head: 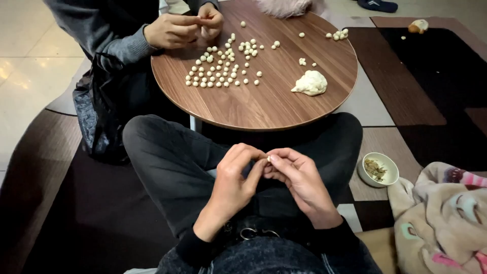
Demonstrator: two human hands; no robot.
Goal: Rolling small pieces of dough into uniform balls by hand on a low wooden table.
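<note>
Patchwork carpet (406,96) in browns, black and grey covers the floor, with pale tiles showing at the left edge, and on it stands a low round wooden table (264,104). Seated before the table with dark-trousered legs crossed, the person has both hands together over the lap: the left hand (233,177) and the right hand (299,177) meet at the fingertips, pinching a tiny pale piece of dough (269,158) between them; both are curled closed around it, and the piece is too small to make out its shape. On the tabletop, a cluster of small dough balls (220,68) lies toward the far left, set roughly in rows, with a few stray balls farther right and a little group of balls (339,34) near the far right rim. A lump of pale dough (310,83) rests on the right part of the table, well apart from the cluster. Across the table, another person's hands (185,28), in grey sleeves, are pressed together at the rim. Beside the right knee, on the carpet, sits a small pale bowl (385,165) with brownish bits inside, and just right of it lies a patterned fleece blanket (441,218). A dark bag (99,111) slumps at the left of the table.
</note>
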